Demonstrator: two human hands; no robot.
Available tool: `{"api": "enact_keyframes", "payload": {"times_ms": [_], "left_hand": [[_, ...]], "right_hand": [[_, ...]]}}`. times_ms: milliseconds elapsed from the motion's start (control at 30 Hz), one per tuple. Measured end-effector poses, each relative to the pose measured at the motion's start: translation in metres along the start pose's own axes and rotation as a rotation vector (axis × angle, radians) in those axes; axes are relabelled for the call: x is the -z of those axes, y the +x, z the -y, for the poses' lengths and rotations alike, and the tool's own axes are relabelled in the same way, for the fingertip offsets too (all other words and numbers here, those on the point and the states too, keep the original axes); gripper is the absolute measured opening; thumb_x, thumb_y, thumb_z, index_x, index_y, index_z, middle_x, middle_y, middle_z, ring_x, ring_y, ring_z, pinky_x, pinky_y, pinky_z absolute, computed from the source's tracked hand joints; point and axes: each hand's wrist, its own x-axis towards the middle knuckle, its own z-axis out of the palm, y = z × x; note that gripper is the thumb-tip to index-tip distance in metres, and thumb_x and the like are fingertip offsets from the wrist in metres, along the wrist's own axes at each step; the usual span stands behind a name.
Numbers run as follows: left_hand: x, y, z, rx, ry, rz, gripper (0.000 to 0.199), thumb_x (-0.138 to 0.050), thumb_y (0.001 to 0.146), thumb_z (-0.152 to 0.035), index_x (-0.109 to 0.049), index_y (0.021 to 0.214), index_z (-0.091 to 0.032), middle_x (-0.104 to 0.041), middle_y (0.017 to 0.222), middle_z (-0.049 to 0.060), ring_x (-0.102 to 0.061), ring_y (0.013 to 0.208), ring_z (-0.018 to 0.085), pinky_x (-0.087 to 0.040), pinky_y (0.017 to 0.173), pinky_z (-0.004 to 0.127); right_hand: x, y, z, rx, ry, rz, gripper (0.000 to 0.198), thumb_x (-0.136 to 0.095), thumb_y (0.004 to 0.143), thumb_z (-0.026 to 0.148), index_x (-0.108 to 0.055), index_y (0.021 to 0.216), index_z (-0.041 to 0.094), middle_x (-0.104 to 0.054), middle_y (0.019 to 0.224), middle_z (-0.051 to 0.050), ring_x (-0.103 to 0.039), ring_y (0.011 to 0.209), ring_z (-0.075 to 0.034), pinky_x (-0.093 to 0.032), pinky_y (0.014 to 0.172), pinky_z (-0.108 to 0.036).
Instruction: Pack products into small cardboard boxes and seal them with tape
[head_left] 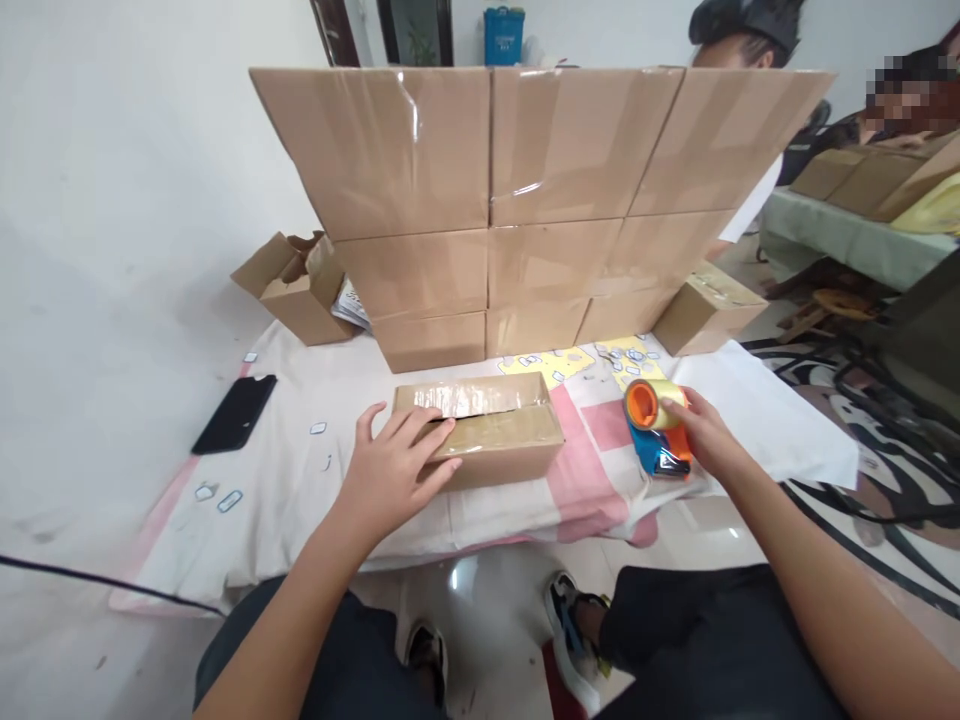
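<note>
From afar, I see my left hand (394, 465) spread wide on the cardboard box (499, 440) in front of the stacked boxes (555, 150), and my right hand (703, 430) holding the tape dispenser (658, 428), which could drop if my grip slips.

I see matt cardboard on the box (510, 462), glossy wrinkled tape (471, 402) across its top. Stack (427, 270): same cardboard, smooth, taped strips (415, 108) throwing glare at me. Roll (660, 404): smooth, shiny film. Dispenser (648, 450): plastic, looks glossy. Sheet (296, 400): matt cloth, creased. Slab (235, 415): matt, smooth; I can't tell if it's plastic. Floor (487, 610): hard tile, polished, reflecting. Wall (127, 200): smooth, mostly matt. Stool (841, 304) reads as wood to me.
</note>
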Motion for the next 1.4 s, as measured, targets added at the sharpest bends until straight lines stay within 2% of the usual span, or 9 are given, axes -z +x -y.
{"api": "enact_keyframes", "payload": {"times_ms": [100, 200, 300, 467, 600, 867, 1033, 1167, 1400], "left_hand": [[0.001, 0.001, 0.004, -0.061, 0.052, -0.059, 0.032, -0.062, 0.092, -0.036, -0.067, 0.122, -0.025, -0.072, 0.119, 0.008, -0.069, 0.101, 0.026, -0.026, 0.110, 0.055], [-0.008, -0.003, -0.010, -0.159, 0.115, -0.296, 0.033, -0.072, 0.084, -0.029, -0.069, 0.116, -0.023, -0.073, 0.105, 0.009, -0.068, 0.088, 0.024, -0.042, 0.092, 0.045], [-0.026, -0.004, -0.060, -0.270, -0.120, -0.570, 0.021, -0.069, 0.080, -0.012, -0.070, 0.100, -0.021, -0.063, 0.076, 0.003, -0.056, 0.065, 0.015, -0.042, 0.063, 0.029], [-0.049, 0.032, -0.170, 0.016, -0.738, -0.218, 0.027, -0.065, 0.091, -0.034, -0.072, 0.110, -0.016, -0.055, 0.091, 0.006, -0.057, 0.082, 0.018, -0.051, 0.072, 0.031], [-0.056, 0.067, -0.217, 0.247, -1.003, -0.007, 0.035, -0.052, 0.099, -0.045, -0.079, 0.102, -0.023, -0.046, 0.089, 0.004, -0.054, 0.089, 0.018, -0.049, 0.082, 0.033], [-0.064, 0.062, -0.270, 0.577, -1.090, -0.219, 0.037, -0.057, 0.096, -0.034, -0.067, 0.064, -0.020, -0.033, 0.082, 0.002, -0.044, 0.078, 0.017, -0.044, 0.072, 0.031], [-0.071, 0.039, -0.280, 0.532, -1.116, -0.093, 0.035, -0.059, 0.093, -0.029, -0.064, 0.060, -0.020, -0.033, 0.077, 0.001, -0.043, 0.074, 0.016, -0.042, 0.068, 0.030], [-0.076, 0.024, -0.273, 0.398, -1.001, -0.044, 0.037, -0.057, 0.095, -0.028, -0.064, 0.060, -0.019, -0.037, 0.076, 0.001, -0.046, 0.075, 0.016, -0.042, 0.069, 0.031], [-0.061, -0.009, -0.193, -0.222, -0.324, -0.140, 0.014, -0.064, 0.090, -0.023, -0.074, 0.080, -0.024, -0.060, 0.072, 0.004, -0.050, 0.069, 0.018, -0.041, 0.064, 0.033]], "right_hand": [[0.001, -0.017, -0.003, -0.110, 0.161, 0.249, 0.060, -0.088, 0.064, 0.047, -0.065, 0.112, 0.018, -0.075, 0.099, -0.009, -0.072, 0.080, -0.023, -0.059, 0.069, -0.033], [-0.004, -0.033, 0.004, -0.063, 0.176, 0.215, 0.056, -0.091, 0.060, 0.046, -0.067, 0.102, 0.016, -0.076, 0.090, -0.007, -0.070, 0.073, -0.021, -0.058, 0.064, -0.030], [-0.016, -0.048, 0.020, 0.066, 0.295, 0.113, 0.051, -0.086, 0.067, 0.050, -0.065, 0.099, 0.017, -0.075, 0.086, -0.005, -0.070, 0.072, -0.020, -0.058, 0.066, -0.030], [-0.034, -0.076, 0.053, 0.230, 0.524, 0.006, 0.042, -0.067, 0.081, 0.064, -0.061, 0.093, 0.024, -0.068, 0.078, -0.002, -0.067, 0.073, -0.020, -0.057, 0.066, -0.031], [-0.035, -0.089, 0.061, 0.283, 0.525, 0.001, 0.050, -0.052, 0.088, 0.072, -0.053, 0.074, 0.024, -0.055, 0.065, 0.000, -0.055, 0.061, -0.017, -0.048, 0.055, -0.030], [-0.027, -0.058, 0.042, 0.508, 0.208, 0.023, 0.066, -0.042, 0.087, 0.081, -0.035, 0.055, 0.024, -0.033, 0.053, 0.003, -0.032, 0.051, -0.011, -0.030, 0.051, -0.029], [-0.009, -0.029, 0.048, 0.301, 0.542, -0.298, 0.060, -0.050, 0.084, 0.079, -0.039, 0.063, 0.023, -0.037, 0.058, 0.004, -0.038, 0.054, -0.011, -0.036, 0.051, -0.026], [-0.002, -0.041, 0.063, 0.171, 0.744, -0.241, 0.053, -0.056, 0.082, 0.074, -0.050, 0.075, 0.022, -0.051, 0.064, 0.002, -0.055, 0.064, -0.015, -0.047, 0.058, -0.027], [0.001, -0.127, 0.087, 0.013, 0.723, 0.631, 0.067, -0.036, 0.089, 0.075, -0.047, 0.048, 0.023, -0.048, 0.042, -0.003, -0.052, 0.049, -0.017, -0.050, 0.056, -0.032]]}}
